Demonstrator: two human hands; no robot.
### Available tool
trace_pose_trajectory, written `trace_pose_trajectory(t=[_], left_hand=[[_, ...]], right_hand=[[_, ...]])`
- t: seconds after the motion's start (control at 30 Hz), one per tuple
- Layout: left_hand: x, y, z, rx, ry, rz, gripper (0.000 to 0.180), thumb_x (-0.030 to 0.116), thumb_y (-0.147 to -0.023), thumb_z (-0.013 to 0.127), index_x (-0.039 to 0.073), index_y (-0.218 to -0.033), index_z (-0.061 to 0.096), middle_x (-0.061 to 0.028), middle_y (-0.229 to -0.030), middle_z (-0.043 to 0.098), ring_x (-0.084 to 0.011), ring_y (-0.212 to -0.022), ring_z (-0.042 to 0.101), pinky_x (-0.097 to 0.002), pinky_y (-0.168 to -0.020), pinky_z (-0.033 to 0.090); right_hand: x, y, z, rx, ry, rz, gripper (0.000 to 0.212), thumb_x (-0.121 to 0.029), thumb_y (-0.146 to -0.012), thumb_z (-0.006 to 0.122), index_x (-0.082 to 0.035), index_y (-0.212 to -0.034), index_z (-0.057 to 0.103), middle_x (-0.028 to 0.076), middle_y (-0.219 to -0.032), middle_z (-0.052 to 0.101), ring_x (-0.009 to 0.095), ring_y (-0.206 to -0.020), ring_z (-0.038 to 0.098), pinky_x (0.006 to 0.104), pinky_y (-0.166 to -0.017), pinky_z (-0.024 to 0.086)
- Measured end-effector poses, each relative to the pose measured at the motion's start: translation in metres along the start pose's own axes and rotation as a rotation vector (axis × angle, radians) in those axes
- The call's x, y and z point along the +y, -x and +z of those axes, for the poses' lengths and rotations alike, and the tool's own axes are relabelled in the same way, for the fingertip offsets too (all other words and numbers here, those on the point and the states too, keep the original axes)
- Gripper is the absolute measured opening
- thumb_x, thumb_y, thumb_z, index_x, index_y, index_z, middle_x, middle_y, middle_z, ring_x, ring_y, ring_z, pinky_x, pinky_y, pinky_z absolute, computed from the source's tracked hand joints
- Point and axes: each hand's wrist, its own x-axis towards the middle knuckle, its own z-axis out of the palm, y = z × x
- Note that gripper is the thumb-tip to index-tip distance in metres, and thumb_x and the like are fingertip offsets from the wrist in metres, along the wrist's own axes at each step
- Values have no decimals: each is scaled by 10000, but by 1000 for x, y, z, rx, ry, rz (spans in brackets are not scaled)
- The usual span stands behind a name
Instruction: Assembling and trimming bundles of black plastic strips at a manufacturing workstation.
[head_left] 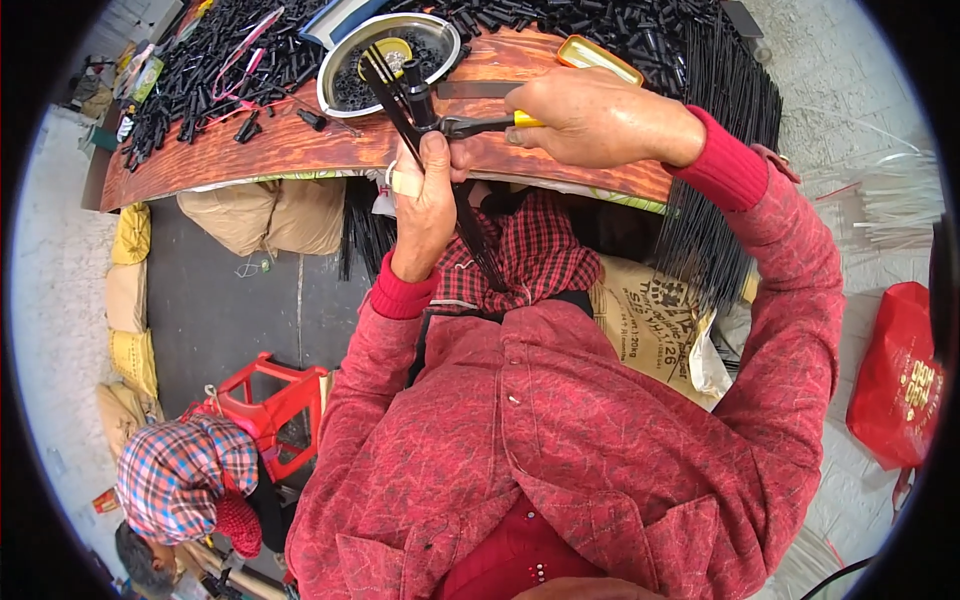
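Note:
My left hand (428, 195) is closed around a bundle of thin black rods (388, 90), with a black cylindrical piece (420, 103) at its upper part. A tan bandage wraps one of its fingers. The rods slant down past my wrist toward a red checked cloth (540, 245) over my lap. In my right hand (590, 115) are yellow-handled pliers (480, 126), whose dark metal head meets the rods beside my left thumb. The rods and fingers hide the exact contact. An oval metal tray (328, 85) of small black parts, with a yellow round container (405, 47) inside, lies just beyond.
Black plastic pieces (210, 75) heap on the wooden table (220, 160). A flat metal strip (480, 89) and a yellow-rimmed tin (610, 62) lie near my right hand. Long black rods (735, 130) hang over the right edge. Behind left are a red stool (265, 395) and another person (185, 475).

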Motion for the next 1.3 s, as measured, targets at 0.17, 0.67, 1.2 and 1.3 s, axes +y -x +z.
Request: trace_pose_trajectory(t=[0.17, 0.67, 1.2, 1.3], left_hand=[[7, -5, -7, -58, 306, -117, 424, 403, -1038, 457, 15, -1186, 542, -18, -797, 579, -84, -689, 517, -240, -636, 459], [11, -1, -4, -175, 385, -130, 382, 362, -1029, 489, 30, -1216, 484, -88, -881, 604, -124, -724, 496, -286, -676, 440], [17, 14, 11, 37, 84, 15, 371, 368, -1046, 452, 10, -1096, 534, -14, -806, 584, -75, -681, 453, -237, -598, 380], [16, 13, 16, 124, 24, 36, 367, 352, -1050, 446, 2, -1118, 533, -4, -803, 557, -73, -679, 449, -234, -591, 372]], right_hand=[[4, -4, 13, -120, -449, 62, 314, -272, -983, 537, 19, -887, 605, 90, -708, 619, 193, -632, 626, 330, -586, 501], [13, 3, -9, -522, -979, 272, 348, -353, -1001, 535, -23, -913, 598, 31, -675, 608, 78, -513, 548, 221, -476, 457], [-14, 2, -5, -449, -811, 318, 319, -278, -995, 473, -20, -836, 571, 21, -681, 573, 84, -534, 511, 246, -493, 432], [-18, -1, 6, -400, -841, 321, 318, -264, -994, 471, 5, -870, 586, 37, -688, 584, 103, -544, 533, 264, -507, 459]])
